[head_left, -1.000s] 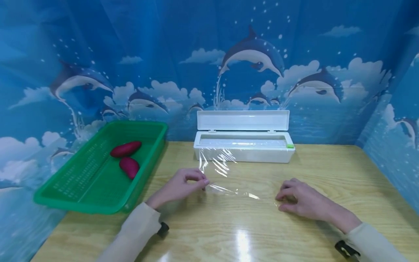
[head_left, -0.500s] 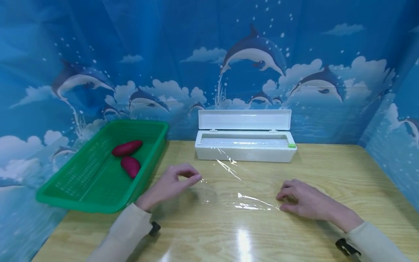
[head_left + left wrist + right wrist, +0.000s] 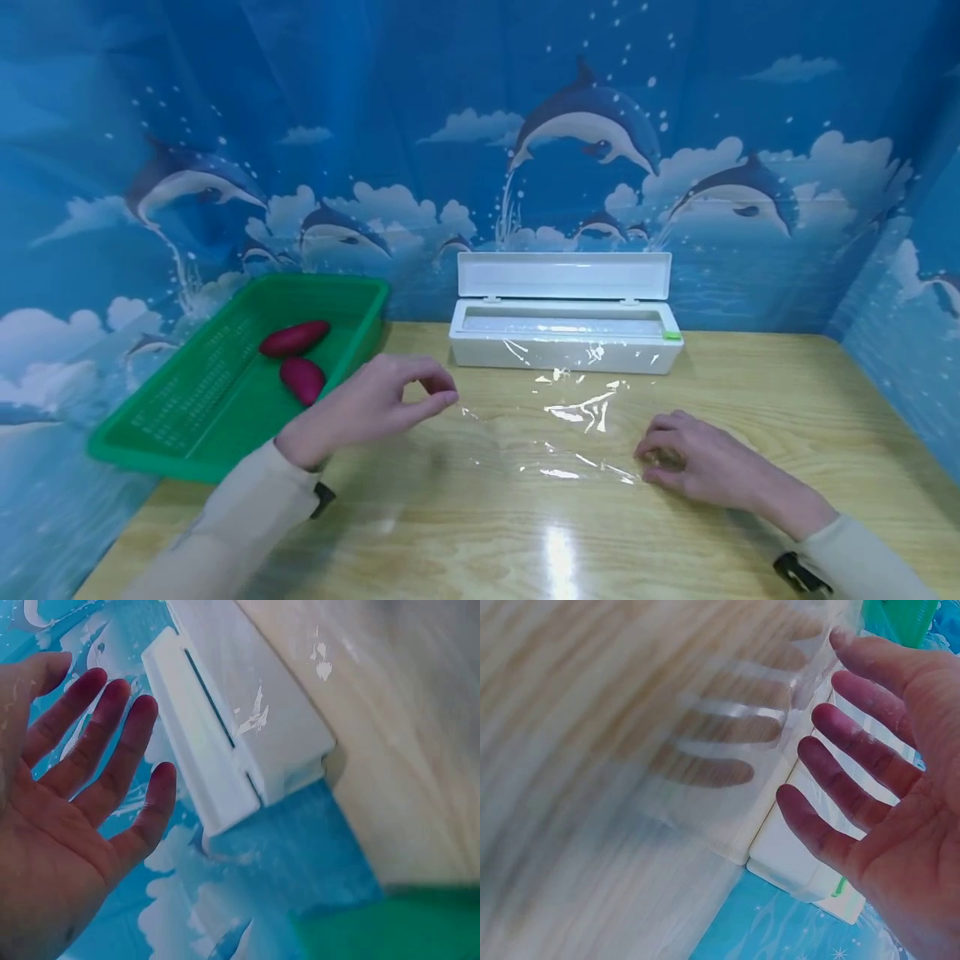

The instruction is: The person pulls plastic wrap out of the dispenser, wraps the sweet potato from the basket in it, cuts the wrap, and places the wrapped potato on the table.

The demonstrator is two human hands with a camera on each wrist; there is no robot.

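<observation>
Clear plastic wrap (image 3: 562, 475) runs from the white dispenser box (image 3: 566, 352) over the wooden table, its glints breaking into creases. At its right near corner my right hand (image 3: 701, 462) stays low, thumb and forefinger at the wrap's edge, pinching it. In the right wrist view the other fingers spread apart and mirror in the film. My left hand (image 3: 375, 404) hovers beyond the left edge of the wrap, beside the basket; a small gap shows between its fingertips and the film. The left wrist view shows its fingers (image 3: 124, 761) loosely spread with nothing between them.
The dispenser's lid (image 3: 562, 275) is raised, a roll of wrap (image 3: 558, 325) visible inside. A green basket (image 3: 180, 471) at the left holds two purple sweet potatoes (image 3: 294, 338). A blue dolphin curtain (image 3: 420, 83) stands behind the wooden table (image 3: 450, 542).
My left hand has moved left and upward, letting go of the wrap's left corner. The film has slackened down towards the table. My right hand has hardly moved.
</observation>
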